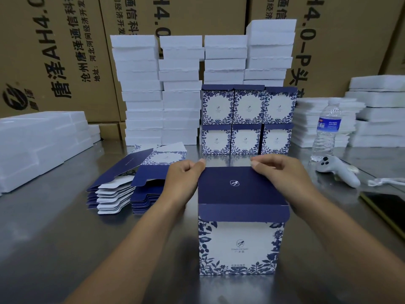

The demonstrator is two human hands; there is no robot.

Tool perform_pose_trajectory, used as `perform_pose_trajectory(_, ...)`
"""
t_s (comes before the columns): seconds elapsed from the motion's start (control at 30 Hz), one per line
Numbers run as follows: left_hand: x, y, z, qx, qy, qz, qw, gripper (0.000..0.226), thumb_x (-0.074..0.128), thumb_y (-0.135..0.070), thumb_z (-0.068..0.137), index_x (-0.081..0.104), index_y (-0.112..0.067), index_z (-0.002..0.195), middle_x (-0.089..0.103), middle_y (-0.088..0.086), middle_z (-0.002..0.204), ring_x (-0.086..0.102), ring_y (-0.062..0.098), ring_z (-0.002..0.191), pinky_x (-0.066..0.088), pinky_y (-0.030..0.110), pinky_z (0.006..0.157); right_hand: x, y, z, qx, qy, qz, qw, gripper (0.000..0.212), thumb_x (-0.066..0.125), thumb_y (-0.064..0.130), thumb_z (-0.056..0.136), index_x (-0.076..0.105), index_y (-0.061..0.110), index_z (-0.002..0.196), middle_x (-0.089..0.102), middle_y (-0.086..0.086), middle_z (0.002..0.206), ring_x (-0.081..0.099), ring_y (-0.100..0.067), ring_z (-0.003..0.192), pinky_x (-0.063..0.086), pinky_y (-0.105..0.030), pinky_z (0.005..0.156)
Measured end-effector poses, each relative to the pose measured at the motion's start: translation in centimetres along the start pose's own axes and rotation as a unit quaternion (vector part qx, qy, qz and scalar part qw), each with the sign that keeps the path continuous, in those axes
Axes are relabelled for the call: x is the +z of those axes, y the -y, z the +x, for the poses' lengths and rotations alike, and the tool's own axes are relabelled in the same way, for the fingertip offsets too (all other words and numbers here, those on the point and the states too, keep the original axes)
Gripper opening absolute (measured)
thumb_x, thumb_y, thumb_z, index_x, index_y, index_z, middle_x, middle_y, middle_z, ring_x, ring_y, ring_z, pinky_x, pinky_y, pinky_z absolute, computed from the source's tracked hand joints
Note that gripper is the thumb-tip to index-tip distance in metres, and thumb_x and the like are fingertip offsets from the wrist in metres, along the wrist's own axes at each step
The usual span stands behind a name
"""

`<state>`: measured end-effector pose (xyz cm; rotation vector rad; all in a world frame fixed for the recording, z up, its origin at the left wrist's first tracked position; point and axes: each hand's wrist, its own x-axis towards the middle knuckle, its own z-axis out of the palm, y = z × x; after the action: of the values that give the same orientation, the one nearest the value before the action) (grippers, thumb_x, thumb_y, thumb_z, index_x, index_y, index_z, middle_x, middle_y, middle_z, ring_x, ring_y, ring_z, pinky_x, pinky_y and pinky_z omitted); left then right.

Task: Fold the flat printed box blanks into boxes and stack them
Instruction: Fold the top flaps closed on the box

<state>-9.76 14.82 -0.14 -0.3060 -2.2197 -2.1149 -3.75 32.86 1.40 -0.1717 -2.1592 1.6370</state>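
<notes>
A folded blue-and-white floral box (240, 244) stands upright on the steel table (65, 238) right in front of me. Its dark blue lid (236, 185) lies over the top. My left hand (184, 174) pinches the lid's far left corner, and my right hand (278, 172) pinches the far right corner. A pile of flat box blanks (131, 183) lies to the left of my left hand. Behind the box, several finished boxes (247, 121) stand in two stacked rows of three.
White foam trays (162, 88) rise in tall stacks at the back, with more foam at left (39, 143) and right (372, 113). A water bottle (327, 130), a white controller (338, 171) and a dark phone (388, 207) sit at right. Brown cartons (54, 51) form the back wall.
</notes>
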Motion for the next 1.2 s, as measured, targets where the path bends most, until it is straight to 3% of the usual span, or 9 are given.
perform_pose_trajectory(0.1, 0.2, 0.1, -0.1, -0.019, -0.003, -0.033, 0.999, 0.029, 0.059, -0.026, 0.093, 0.051, -0.008, 0.072, 0.048, 0.013, 0.072, 0.044, 0.022, 0.068, 0.035, 0.030, 0.063, -1.1, 0.2, -2.4, -0.121, 0.011, -0.005, 0.993, 0.009, 0.069, 0.022, 0.082, 0.073, 0.029, 0.087, 0.065, 0.016, 0.112, 0.057, 0.006, 0.106, 0.042, -0.017, 0.086)
perform_pose_trajectory(0.23, 0.8, 0.2, -0.2, -0.019, -0.052, -0.046, 0.997, 0.035, 0.064, -0.025, 0.090, 0.052, -0.011, 0.060, 0.056, 0.006, 0.063, 0.050, 0.022, 0.063, 0.042, 0.029, 0.062, -1.9, 0.1, -5.5, -0.226, 0.104, -0.044, 0.968, 0.012, 0.077, 0.036, 0.074, 0.075, 0.029, 0.082, 0.072, 0.013, 0.097, 0.062, 0.002, 0.101, 0.044, -0.014, 0.090)
perform_pose_trajectory(0.33, 1.0, -0.2, -0.6, 0.075, -0.113, 0.017, 0.991, 0.018, 0.067, -0.022, 0.087, 0.060, -0.014, 0.073, 0.064, -0.001, 0.074, 0.058, 0.014, 0.072, 0.048, 0.026, 0.071, -1.5, -0.8, -5.3, -0.279, 0.066, -0.131, 0.949, 0.025, 0.079, 0.046, 0.066, 0.072, 0.031, 0.085, 0.071, 0.016, 0.096, 0.059, 0.003, 0.105, 0.043, -0.015, 0.092)
perform_pose_trajectory(0.43, 1.0, -0.6, -1.9, 0.167, -0.077, 0.056, 0.981, 0.012, 0.065, -0.022, 0.088, 0.062, -0.022, 0.076, 0.065, -0.014, 0.075, 0.057, -0.004, 0.075, 0.041, 0.008, 0.068, -0.5, -1.5, -4.0, -0.295, 0.016, -0.123, 0.948, 0.024, 0.067, 0.043, 0.066, 0.070, 0.031, 0.086, 0.067, 0.019, 0.097, 0.060, -0.003, 0.106, 0.046, -0.024, 0.095)
perform_pose_trajectory(0.5, 1.0, -0.5, -2.7, 0.195, -0.015, 0.082, 0.977, 0.014, 0.061, -0.026, 0.089, 0.064, -0.025, 0.076, 0.066, -0.018, 0.077, 0.056, -0.006, 0.076, 0.039, 0.005, 0.066, 0.3, -2.1, -2.8, -0.305, -0.019, -0.139, 0.942, 0.021, 0.069, 0.038, 0.069, 0.071, 0.028, 0.087, 0.063, 0.023, 0.093, 0.061, -0.007, 0.105, 0.047, -0.030, 0.093)
perform_pose_trajectory(0.6, 0.9, 0.2, -3.0, 0.263, 0.027, 0.156, 0.952, 0.008, 0.063, -0.022, 0.089, 0.066, -0.024, 0.082, 0.064, -0.014, 0.084, 0.056, -0.003, 0.079, 0.040, 0.010, 0.068, 1.6, -2.8, -1.2, -0.300, -0.047, -0.154, 0.940, 0.012, 0.076, 0.027, 0.075, 0.073, 0.027, 0.087, 0.062, 0.026, 0.090, 0.061, -0.008, 0.103, 0.049, -0.033, 0.088)
perform_pose_trajectory(0.73, 0.6, 1.2, -2.0, 0.332, -0.012, 0.194, 0.923, 0.006, 0.070, -0.013, 0.085, 0.071, -0.014, 0.090, 0.062, -0.012, 0.090, 0.055, 0.003, 0.094, 0.040, 0.014, 0.082, 2.8, -3.5, 0.0, -0.307, -0.050, -0.137, 0.941, 0.006, 0.072, 0.023, 0.081, 0.069, 0.027, 0.084, 0.065, 0.016, 0.089, 0.061, -0.009, 0.101, 0.050, -0.037, 0.083)
perform_pose_trajectory(0.93, 1.6, 2.2, -1.0, 0.379, -0.069, 0.225, 0.895, 0.009, 0.064, -0.017, 0.081, 0.071, -0.012, 0.083, 0.061, 0.000, 0.079, 0.054, 0.020, 0.082, 0.046, 0.040, 0.073, 3.5, -4.2, 0.7, -0.330, -0.078, -0.127, 0.932, 0.009, 0.064, 0.028, 0.079, 0.070, 0.021, 0.083, 0.062, 0.022, 0.089, 0.060, -0.004, 0.100, 0.045, -0.019, 0.083)
perform_pose_trajectory(1.2, 1.6, 2.9, -1.1, 0.388, -0.082, 0.183, 0.900, 0.010, 0.065, -0.019, 0.082, 0.072, -0.014, 0.087, 0.062, -0.012, 0.086, 0.055, 0.007, 0.094, 0.048, 0.041, 0.085, 3.2, -4.5, 0.5, -0.337, -0.079, -0.074, 0.935, 0.013, 0.067, 0.031, 0.077, 0.068, 0.032, 0.090, 0.064, 0.019, 0.099, 0.060, -0.004, 0.107, 0.043, -0.017, 0.095)
